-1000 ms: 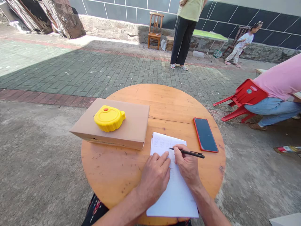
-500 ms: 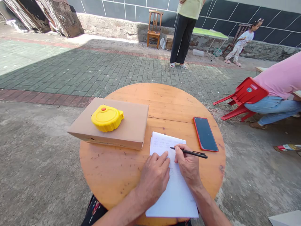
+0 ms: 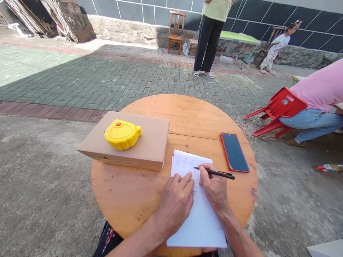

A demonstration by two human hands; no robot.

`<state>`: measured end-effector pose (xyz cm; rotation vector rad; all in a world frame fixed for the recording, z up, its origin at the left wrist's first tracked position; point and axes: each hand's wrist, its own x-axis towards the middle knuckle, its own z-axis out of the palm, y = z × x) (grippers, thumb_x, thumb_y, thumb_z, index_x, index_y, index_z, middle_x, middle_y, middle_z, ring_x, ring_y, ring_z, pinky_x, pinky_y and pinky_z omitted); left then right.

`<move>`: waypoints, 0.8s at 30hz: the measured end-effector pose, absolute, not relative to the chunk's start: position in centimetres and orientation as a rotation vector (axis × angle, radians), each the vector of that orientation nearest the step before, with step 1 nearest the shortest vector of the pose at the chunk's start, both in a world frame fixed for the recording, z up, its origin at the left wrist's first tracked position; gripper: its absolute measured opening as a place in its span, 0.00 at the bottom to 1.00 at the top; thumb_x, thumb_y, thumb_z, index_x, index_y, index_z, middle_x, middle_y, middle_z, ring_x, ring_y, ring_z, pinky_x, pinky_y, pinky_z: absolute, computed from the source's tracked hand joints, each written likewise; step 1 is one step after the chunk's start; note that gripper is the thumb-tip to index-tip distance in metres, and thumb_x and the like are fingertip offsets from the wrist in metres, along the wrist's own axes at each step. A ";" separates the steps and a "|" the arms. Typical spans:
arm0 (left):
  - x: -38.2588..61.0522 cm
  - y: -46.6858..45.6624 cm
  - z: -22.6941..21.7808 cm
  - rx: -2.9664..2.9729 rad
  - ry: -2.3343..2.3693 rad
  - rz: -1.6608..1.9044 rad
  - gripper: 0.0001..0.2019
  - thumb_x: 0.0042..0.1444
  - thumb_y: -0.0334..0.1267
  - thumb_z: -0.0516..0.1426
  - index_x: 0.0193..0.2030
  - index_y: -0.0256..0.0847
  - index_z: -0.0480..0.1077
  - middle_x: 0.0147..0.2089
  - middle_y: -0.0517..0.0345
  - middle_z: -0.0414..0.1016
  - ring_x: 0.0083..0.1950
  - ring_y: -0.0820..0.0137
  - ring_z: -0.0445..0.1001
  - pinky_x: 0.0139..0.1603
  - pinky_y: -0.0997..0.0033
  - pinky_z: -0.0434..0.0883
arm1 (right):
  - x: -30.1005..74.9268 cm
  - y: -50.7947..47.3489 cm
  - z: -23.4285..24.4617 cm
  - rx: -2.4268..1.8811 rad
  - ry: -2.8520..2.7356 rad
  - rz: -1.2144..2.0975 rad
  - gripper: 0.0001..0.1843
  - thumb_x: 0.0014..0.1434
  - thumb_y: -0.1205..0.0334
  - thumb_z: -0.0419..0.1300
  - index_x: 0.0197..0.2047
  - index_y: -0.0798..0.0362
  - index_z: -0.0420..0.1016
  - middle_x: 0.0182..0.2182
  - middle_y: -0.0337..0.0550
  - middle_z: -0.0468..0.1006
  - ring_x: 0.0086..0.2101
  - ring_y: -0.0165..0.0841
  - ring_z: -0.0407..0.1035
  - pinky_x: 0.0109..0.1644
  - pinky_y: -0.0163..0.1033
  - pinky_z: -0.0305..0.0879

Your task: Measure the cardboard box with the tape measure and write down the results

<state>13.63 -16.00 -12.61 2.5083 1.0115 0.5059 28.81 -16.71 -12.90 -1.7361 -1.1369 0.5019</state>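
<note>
My right hand [image 3: 214, 185] pinches a black pen [image 3: 221, 174], its tip at the rows of handwriting near the top of the white paper [image 3: 197, 228]. The writing is too small to read. My left hand [image 3: 177, 196] rests on the paper's left edge, fingers slightly bent and pressing it against the round wooden table [image 3: 128, 192]; nothing is in that hand. Left of the paper a brown cardboard box [image 3: 152, 134] lies flat with a yellow tape measure [image 3: 122, 134] on top. To the right of my pen is a smartphone [image 3: 235, 151] in a red case.
A person in a pink top [image 3: 318, 85] sits on a red plastic chair [image 3: 281, 107] at the right. Behind the table stands a person in dark trousers [image 3: 209, 43], near a wooden chair [image 3: 176, 34]. Farther right, a small person [image 3: 280, 46] is by a green-topped table [image 3: 241, 37].
The pen's back end has swung slightly left while its tip stays at nearly the same spot. My left hand keeps its place. The small person at the back shifts a little.
</note>
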 end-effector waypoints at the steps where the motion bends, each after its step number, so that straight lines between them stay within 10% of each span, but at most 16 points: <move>1: 13.6 -16.0 -12.6 2.507 1.012 0.504 0.11 0.62 0.29 0.51 0.48 0.41 0.70 0.62 0.57 0.69 0.44 0.60 0.65 0.45 0.54 0.71 | 28.8 -16.7 -12.9 -1.738 -1.137 0.498 0.10 0.61 0.58 0.54 0.33 0.53 0.74 0.14 0.31 0.65 0.18 0.30 0.62 0.28 0.35 0.62; 24: 13.7 -15.7 -12.4 2.501 1.015 0.487 0.11 0.61 0.29 0.51 0.48 0.41 0.70 0.62 0.57 0.68 0.45 0.60 0.65 0.45 0.53 0.72 | 28.8 -17.3 -12.7 -1.579 -0.947 0.598 0.10 0.63 0.55 0.56 0.39 0.52 0.72 0.18 0.32 0.70 0.21 0.27 0.65 0.28 0.33 0.65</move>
